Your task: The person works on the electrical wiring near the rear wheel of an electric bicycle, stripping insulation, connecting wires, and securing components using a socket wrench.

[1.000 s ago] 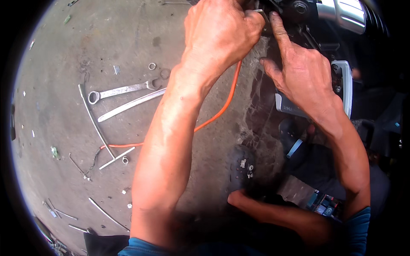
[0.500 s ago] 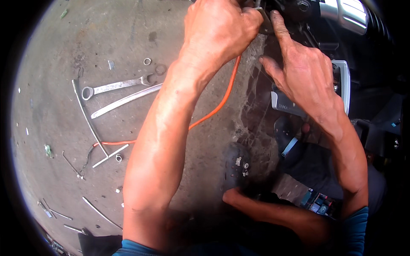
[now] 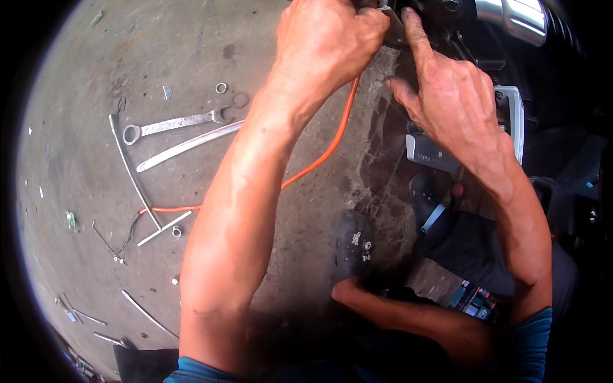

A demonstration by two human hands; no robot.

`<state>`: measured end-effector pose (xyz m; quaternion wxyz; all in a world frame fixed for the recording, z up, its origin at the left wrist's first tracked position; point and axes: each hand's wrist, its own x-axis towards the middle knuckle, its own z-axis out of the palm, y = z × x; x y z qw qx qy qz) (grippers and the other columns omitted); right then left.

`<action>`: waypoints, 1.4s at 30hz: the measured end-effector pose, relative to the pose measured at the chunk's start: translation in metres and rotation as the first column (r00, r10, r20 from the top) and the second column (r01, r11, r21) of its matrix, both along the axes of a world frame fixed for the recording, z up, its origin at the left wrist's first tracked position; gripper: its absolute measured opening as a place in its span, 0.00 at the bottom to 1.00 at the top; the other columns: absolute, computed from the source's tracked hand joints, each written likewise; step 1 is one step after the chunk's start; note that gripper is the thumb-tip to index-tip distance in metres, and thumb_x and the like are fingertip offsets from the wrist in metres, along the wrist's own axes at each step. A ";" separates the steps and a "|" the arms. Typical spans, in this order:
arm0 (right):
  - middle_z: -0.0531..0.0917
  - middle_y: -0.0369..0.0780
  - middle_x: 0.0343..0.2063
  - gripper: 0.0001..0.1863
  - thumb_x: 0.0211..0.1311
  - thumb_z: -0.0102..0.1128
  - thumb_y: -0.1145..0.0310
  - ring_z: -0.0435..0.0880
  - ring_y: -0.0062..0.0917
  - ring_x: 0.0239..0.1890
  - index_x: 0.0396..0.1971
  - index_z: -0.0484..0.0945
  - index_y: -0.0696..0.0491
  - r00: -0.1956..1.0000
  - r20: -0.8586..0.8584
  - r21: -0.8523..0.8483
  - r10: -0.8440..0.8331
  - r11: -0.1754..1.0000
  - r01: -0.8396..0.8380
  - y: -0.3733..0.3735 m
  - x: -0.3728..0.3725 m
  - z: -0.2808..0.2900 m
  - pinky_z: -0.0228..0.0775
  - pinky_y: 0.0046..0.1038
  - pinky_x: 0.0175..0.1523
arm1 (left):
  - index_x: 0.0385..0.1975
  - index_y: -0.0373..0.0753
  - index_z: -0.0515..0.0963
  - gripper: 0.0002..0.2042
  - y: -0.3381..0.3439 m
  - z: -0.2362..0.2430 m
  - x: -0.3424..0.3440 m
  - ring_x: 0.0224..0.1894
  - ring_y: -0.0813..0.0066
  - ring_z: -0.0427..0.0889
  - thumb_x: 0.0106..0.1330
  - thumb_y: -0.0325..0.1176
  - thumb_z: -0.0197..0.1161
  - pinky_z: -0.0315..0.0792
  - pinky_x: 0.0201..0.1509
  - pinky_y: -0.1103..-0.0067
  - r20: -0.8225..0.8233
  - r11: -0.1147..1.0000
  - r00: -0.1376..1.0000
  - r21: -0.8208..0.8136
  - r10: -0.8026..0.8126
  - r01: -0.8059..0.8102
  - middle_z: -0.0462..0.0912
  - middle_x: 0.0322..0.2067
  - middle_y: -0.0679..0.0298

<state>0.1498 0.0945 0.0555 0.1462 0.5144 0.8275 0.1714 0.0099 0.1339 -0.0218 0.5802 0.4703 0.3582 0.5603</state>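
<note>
At the top, my left hand (image 3: pixel 329 41) is closed in a fist against dark machine parts. What its fingers grip is hidden behind the hand. Beside it, my right hand (image 3: pixel 456 96) has its index finger stretched out and its thumb apart. That index fingertip is at or near a metal plate (image 3: pixel 394 30) by the left fist; whether it touches cannot be made out. An orange cable or hose (image 3: pixel 333 143) curves from below the left fist, passes behind my left forearm and comes out on the floor at left.
A combination wrench (image 3: pixel 175 124), a flat metal bar (image 3: pixel 185 148) and a T-handle wrench (image 3: pixel 131 163) lie on the concrete floor (image 3: pixel 306 210). A silver cylinder (image 3: pixel 511 18) sits upper right. Below my right hand is a grey casing (image 3: pixel 426 154); a black shoe (image 3: pixel 351 239) stands lower middle.
Most of the scene has shifted slightly upward in the picture. Both hands keep nearly the same pose, with the right fingertip a little higher.
</note>
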 end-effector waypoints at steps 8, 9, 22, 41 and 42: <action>0.81 0.49 0.20 0.42 0.51 0.66 0.61 0.82 0.44 0.25 0.65 0.58 0.56 0.996 0.054 -0.029 -0.066 0.997 0.068 -0.002 0.001 -0.003 0.74 0.39 0.34 | 0.30 0.30 0.76 0.06 0.002 -0.003 0.011 0.27 0.79 0.74 0.56 0.26 0.59 0.69 0.33 0.79 -0.027 0.990 0.995 -0.102 0.099 -0.102 0.79 0.23 0.63; 0.80 0.48 0.19 0.42 0.51 0.66 0.61 0.82 0.44 0.25 0.65 0.58 0.57 0.997 -0.001 -0.043 -0.084 0.996 0.083 -0.002 0.003 -0.003 0.74 0.39 0.33 | 0.30 0.30 0.76 0.06 0.000 0.003 0.010 0.27 0.79 0.74 0.56 0.26 0.59 0.69 0.33 0.79 -0.026 0.989 0.995 -0.103 0.100 -0.102 0.79 0.23 0.63; 0.80 0.56 0.23 0.40 0.51 0.59 0.61 0.81 0.50 0.32 0.60 0.58 0.70 0.954 -0.128 -0.480 -0.271 0.859 0.179 -0.016 0.028 -0.029 0.73 0.42 0.43 | 0.28 0.30 0.77 0.04 0.000 -0.008 0.014 0.25 0.81 0.72 0.55 0.24 0.58 0.67 0.29 0.82 0.133 0.991 0.985 -0.098 0.108 -0.096 0.78 0.22 0.65; 0.81 0.47 0.23 0.29 0.57 0.62 0.60 0.79 0.30 0.23 0.55 0.69 0.61 0.790 -0.425 -0.645 -0.442 0.761 0.078 -0.049 0.043 -0.017 0.70 0.30 0.33 | 0.29 0.30 0.78 0.04 -0.009 -0.014 0.024 0.25 0.85 0.71 0.62 0.22 0.56 0.65 0.29 0.85 0.099 0.987 0.982 -0.007 0.163 -0.163 0.78 0.23 0.69; 0.81 0.47 0.23 0.29 0.57 0.62 0.60 0.79 0.31 0.23 0.55 0.70 0.61 0.808 -0.400 -0.650 -0.432 0.756 0.082 -0.050 0.042 -0.015 0.70 0.31 0.33 | 0.30 0.30 0.77 0.04 -0.008 -0.016 0.024 0.26 0.85 0.71 0.62 0.22 0.56 0.65 0.29 0.85 0.112 0.983 0.977 0.023 0.180 -0.184 0.78 0.23 0.69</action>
